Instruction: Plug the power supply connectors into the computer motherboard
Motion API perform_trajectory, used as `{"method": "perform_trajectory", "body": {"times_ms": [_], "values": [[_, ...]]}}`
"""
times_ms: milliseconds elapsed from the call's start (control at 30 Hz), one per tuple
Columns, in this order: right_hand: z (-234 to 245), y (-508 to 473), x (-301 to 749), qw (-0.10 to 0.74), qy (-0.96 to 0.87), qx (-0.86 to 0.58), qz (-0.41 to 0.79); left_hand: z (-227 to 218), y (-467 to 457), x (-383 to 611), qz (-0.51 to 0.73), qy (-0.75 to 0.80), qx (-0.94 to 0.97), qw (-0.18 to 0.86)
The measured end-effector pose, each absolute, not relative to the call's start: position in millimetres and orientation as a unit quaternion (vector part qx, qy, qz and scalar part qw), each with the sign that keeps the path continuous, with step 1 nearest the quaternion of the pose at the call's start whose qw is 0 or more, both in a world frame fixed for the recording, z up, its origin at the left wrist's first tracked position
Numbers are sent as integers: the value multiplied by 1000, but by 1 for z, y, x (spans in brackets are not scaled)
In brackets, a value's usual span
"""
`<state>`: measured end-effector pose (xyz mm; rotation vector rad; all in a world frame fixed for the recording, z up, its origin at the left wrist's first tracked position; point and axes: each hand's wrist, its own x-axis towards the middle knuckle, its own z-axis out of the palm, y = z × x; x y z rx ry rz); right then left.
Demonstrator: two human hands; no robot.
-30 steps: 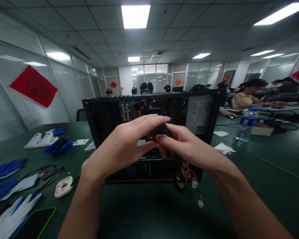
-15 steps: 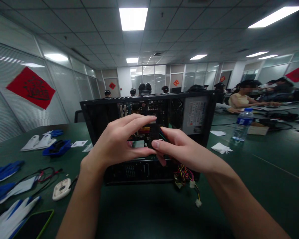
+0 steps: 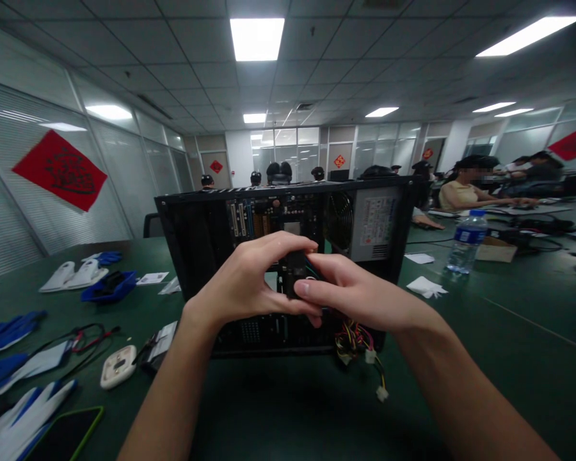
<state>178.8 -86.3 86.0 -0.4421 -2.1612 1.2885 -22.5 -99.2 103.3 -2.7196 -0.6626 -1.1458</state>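
In front of the open computer case I hold a black square-edged block with thin coloured wires, turned edge-on; it looks like a cooling fan, but its face is hidden. My left hand is closed around it from the left, fingers across the top and thumb below. My right hand pinches its right side, thumb on the near edge. Behind my hands are the motherboard and the power supply. Bundled power cables with white plugs hang at the case's lower right.
To the left lie a blue tray, blue-and-white gloves, a pale round-cornered device and a phone. A water bottle and crumpled tissue are right of the case. Another person sits farther right.
My left hand has moved right and slightly down, and its fingers have closed over the block's top. The block sits slightly lower. A co-worker's hand at right has shifted left.
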Motion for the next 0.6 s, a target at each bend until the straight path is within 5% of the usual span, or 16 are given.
{"method": "perform_trajectory", "body": {"times_ms": [600], "values": [[86, -84, 183, 253, -834, -171, 460, 109, -106, -23, -379, -207, -902, 18]]}}
